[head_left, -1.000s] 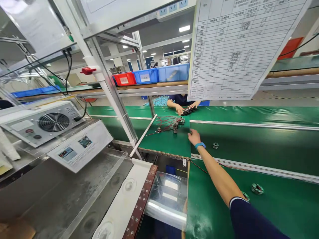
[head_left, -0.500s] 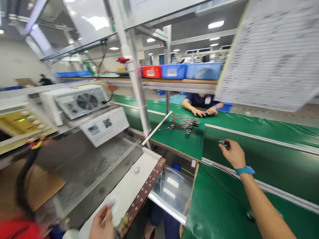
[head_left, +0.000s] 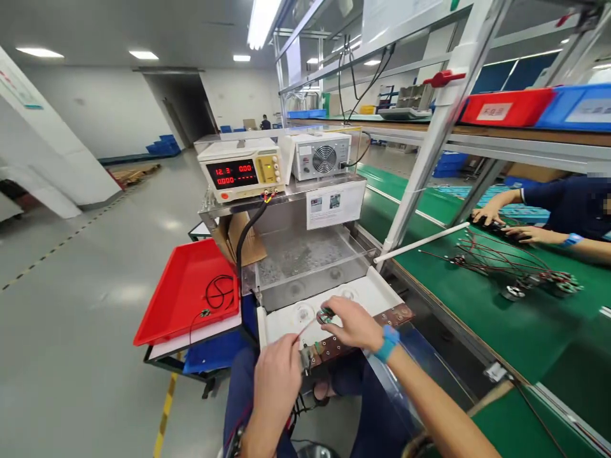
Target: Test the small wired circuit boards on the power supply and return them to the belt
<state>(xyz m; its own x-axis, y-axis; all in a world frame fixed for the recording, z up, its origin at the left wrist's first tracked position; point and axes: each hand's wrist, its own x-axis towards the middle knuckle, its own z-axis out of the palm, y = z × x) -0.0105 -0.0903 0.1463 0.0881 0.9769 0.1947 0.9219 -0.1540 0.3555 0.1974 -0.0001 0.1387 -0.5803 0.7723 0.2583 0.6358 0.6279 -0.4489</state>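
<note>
Between the thumb and fingers of my right hand (head_left: 354,323) is a small round motor (head_left: 325,315) with a green circuit board. My left hand (head_left: 279,369) pinches thin red wire leads (head_left: 306,328) that run from the motor. Both hands are above the front of a white fixture plate (head_left: 281,322) with round recesses. Along its front edge runs a brown strip (head_left: 341,342) with rows of metal studs. Near my left fingers sits a small metal clamp-like part (head_left: 305,358) on that strip.
A power supply (head_left: 238,172) with red digits and a grey fan unit (head_left: 322,159) stand behind the fixture. A red tray (head_left: 176,286) holding a black cable lies left. On the green bench (head_left: 496,331) at right, several wired motors (head_left: 539,280) lie near a co-worker's hands (head_left: 529,234).
My view has swung left. My right hand has brought the motor from over the green bench to the white fixture, and my left hand now pinches its wires.
</note>
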